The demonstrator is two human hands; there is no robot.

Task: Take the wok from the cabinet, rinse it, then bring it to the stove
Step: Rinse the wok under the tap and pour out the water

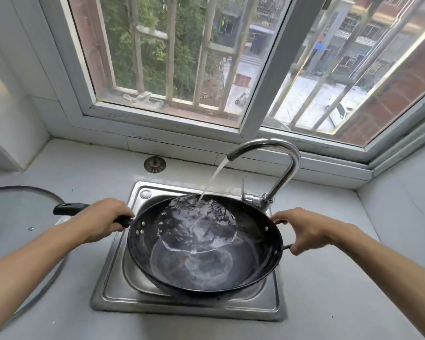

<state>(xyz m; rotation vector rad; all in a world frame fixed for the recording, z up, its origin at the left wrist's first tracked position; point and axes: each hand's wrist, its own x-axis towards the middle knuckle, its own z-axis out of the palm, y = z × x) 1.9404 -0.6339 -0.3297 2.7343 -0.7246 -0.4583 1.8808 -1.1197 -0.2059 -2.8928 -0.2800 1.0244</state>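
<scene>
You hold the wok (pixel 204 244) over the sink (pixel 113 285), which is set into the table (pixel 329 303). Your left hand (pixel 103 220) wraps around its long black handle (pixel 69 208), and your right hand (pixel 302 229) curls around the small loop handle on the opposite side. Water pours from the curved tap (pixel 280 165) into the wok's far side. A glass lid (pixel 17 217) lies at the table's left edge. Behind the sink, a drain strainer (pixel 154 164) sits near the window (pixel 206 69).
</scene>
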